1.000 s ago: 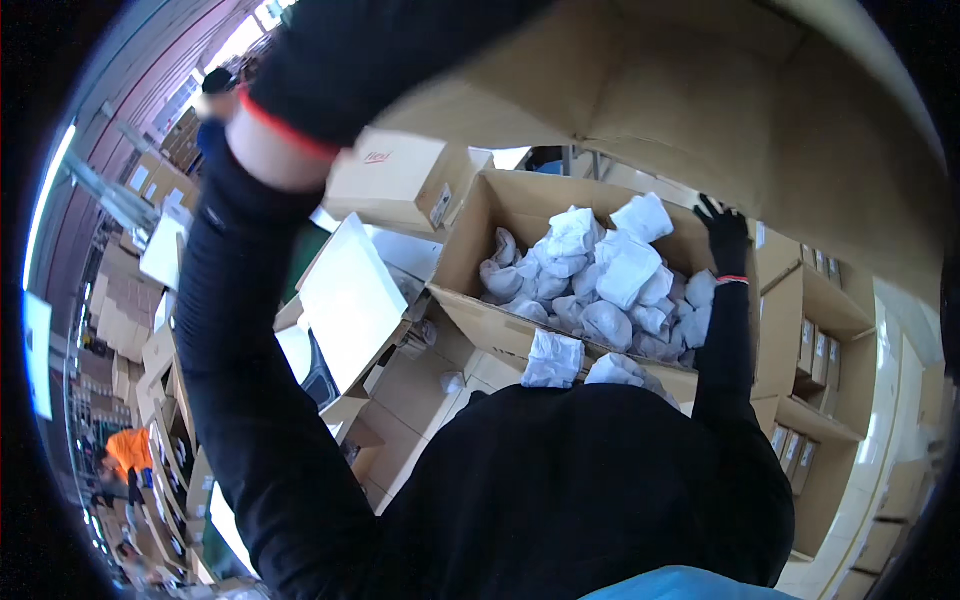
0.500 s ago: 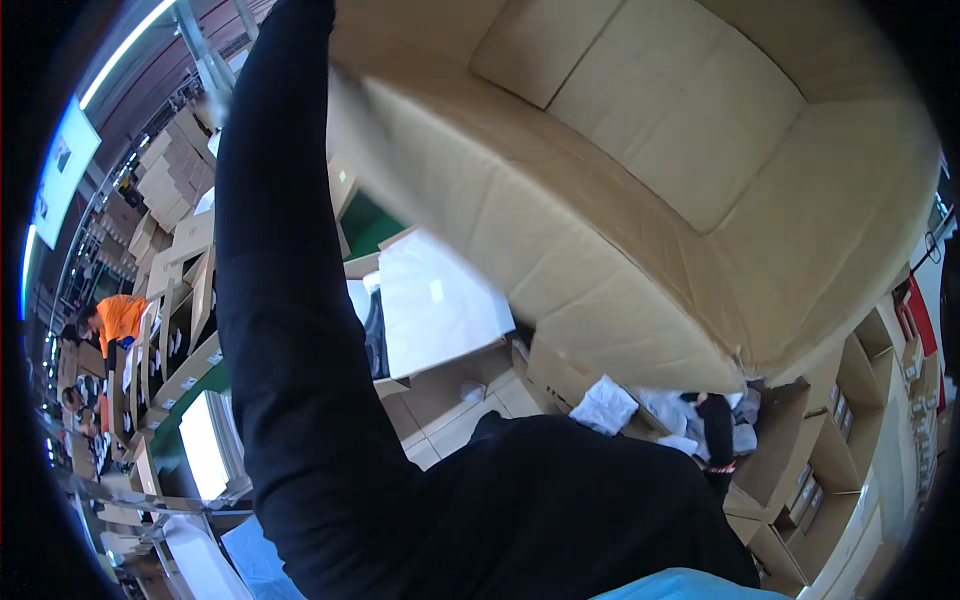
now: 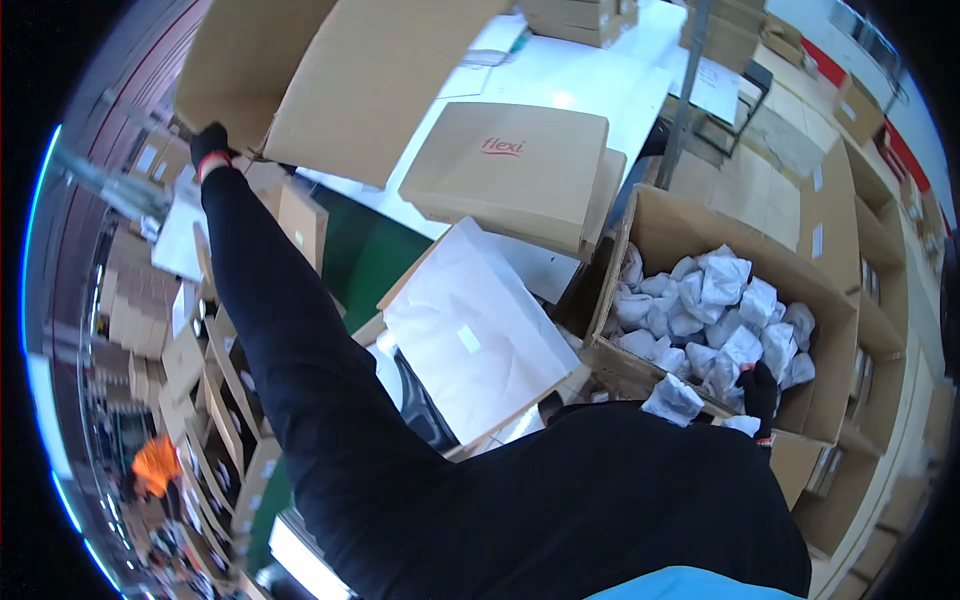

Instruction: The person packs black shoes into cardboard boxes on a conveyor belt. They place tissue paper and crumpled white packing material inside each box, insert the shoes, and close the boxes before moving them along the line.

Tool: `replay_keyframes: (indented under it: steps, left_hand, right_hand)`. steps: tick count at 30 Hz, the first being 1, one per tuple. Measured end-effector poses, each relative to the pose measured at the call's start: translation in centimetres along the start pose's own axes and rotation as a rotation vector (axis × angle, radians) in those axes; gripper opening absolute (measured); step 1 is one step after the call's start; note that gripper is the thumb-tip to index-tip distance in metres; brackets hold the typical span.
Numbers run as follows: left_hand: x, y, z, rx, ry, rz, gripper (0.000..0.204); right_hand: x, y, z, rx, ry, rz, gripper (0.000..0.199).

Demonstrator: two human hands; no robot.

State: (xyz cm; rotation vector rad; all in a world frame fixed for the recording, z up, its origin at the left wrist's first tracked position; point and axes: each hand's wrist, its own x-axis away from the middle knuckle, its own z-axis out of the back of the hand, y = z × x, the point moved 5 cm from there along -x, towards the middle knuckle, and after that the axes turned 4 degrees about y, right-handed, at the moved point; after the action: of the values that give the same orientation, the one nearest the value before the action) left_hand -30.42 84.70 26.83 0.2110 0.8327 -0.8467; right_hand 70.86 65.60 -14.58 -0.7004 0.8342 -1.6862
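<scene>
My left hand [image 3: 210,147], in a dark glove, reaches far out at the upper left. Its fingers are closed on the edge of a large open cardboard box [image 3: 375,85], held tilted above the worktable. Low on the right, my right hand [image 3: 760,392] reaches over the near side of an open carton [image 3: 840,345]. White paper-wrapped bundles [image 3: 725,280] fill that carton. The fingers of the right hand look curled among the nearest bundles, and what they grip is hidden. One wrapped bundle [image 3: 673,400] lies at the carton's near edge, beside my body.
A flat brown shoebox [image 3: 510,165] sits on the white worktable [image 3: 560,75]. Closer in is an open box lined with white paper [image 3: 480,320], a dark shoe [image 3: 420,395] beside it. Cardboard shelving [image 3: 880,270] stands right. A person in orange [image 3: 157,465] is far left.
The large cardboard box has swung from the upper right to the upper left with my left hand. The wrapped bundles it covered now show. My right hand stays by the carton.
</scene>
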Motion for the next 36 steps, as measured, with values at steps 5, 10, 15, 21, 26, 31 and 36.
replay_keyframes:
  steps: [5,10,15,21,26,31,36]
  left_hand:
    - [5.0,11.1,-14.6,-0.007,-0.163,-0.301,0.059]
    - [4.2,3.9,-20.9,0.370,-0.461,-0.471,0.060]
    - [8.9,6.8,-23.6,-0.141,-0.338,-0.366,0.078]
    - [25.6,32.8,2.4,1.796,-0.640,-0.094,0.045]
    - [52.3,44.0,27.6,1.464,-0.816,-1.526,0.074]
    - [62.6,49.0,28.0,1.686,-0.836,-1.549,0.044]
    - [60.3,48.2,24.3,1.839,-1.342,-0.848,0.030]
  right_hand:
    - [2.1,1.5,1.3,0.106,0.107,-0.054,0.028]
    - [1.3,1.1,-0.3,0.028,0.234,-0.072,0.025]
    - [1.4,-2.9,0.5,0.164,0.270,-0.024,0.027]
    - [2.4,-1.9,1.3,0.142,0.265,-0.160,0.030]
    - [0.5,-3.0,0.7,-0.206,0.166,-0.024,0.028]
    - [6.4,-5.5,3.2,-0.589,0.156,-0.002,0.056]
    - [11.7,-5.1,3.5,-0.320,-0.156,0.072,0.034]
